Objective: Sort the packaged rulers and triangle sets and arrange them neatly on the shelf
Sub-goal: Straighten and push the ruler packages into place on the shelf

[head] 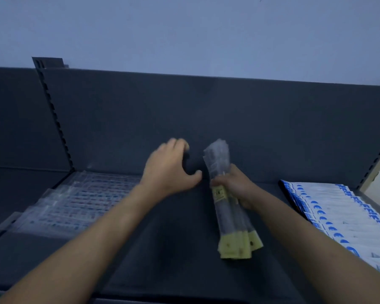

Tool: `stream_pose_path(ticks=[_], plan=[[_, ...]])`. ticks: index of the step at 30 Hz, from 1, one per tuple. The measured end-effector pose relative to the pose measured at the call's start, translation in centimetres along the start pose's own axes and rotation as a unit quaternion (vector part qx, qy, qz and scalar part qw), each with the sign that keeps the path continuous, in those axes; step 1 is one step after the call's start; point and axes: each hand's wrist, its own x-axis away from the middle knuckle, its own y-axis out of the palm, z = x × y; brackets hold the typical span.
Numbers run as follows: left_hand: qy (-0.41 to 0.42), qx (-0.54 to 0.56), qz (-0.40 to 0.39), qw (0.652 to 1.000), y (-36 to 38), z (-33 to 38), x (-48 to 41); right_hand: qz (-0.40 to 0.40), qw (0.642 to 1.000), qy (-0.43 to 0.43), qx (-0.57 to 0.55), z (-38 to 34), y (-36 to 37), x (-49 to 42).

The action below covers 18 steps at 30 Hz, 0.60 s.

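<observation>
While our right hand [235, 188] grips a bundle of rulers [228, 216] tilted over the shelf [162, 249], yellow ends toward us, our left hand [169, 170] hovers beyond, fingers loosely curled, holding nothing; clear packs [75, 200] lie left, blue packs [338, 216] right

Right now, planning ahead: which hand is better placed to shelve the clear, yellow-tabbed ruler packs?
Right: the right hand grips the clear, yellow-tabbed ruler packs over the dark metal shelf; the left hand is open, empty.
</observation>
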Motion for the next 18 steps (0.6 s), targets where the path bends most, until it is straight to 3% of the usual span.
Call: stream_pose_path(ticks=[2, 4, 6, 10, 15, 18], plan=[[0.128, -0.128, 0.011, 0.983, -1.2, -1.7, -1.9, -0.059, 0.986, -0.043, 0.149, -0.9, 0.0, -0.2], [0.249, -0.232, -0.064, 0.938, -1.1, -2.1, -3.3, -0.139, 0.957, -0.055, 0.247, -2.0, 0.8, -0.6], [0.287, -0.253, -0.146, 0.913, -0.1, -1.9, -3.8, -0.190, 0.925, -0.064, 0.323, -2.7, 1.5, -1.3], [0.147, -0.140, -0.280, 0.938, 2.0, -3.4, -3.4, -0.204, 0.885, -0.067, 0.414, -2.6, 2.3, -2.7], [0.079, -0.057, -0.319, 0.943, 3.4, -5.9, -3.3, -0.105, 0.783, -0.120, 0.601, -1.2, 0.8, -3.4], [0.036, -0.025, -0.334, 0.941, 3.4, -7.4, -3.0, -0.067, 0.767, -0.097, 0.631, 0.1, -2.3, -3.5]])
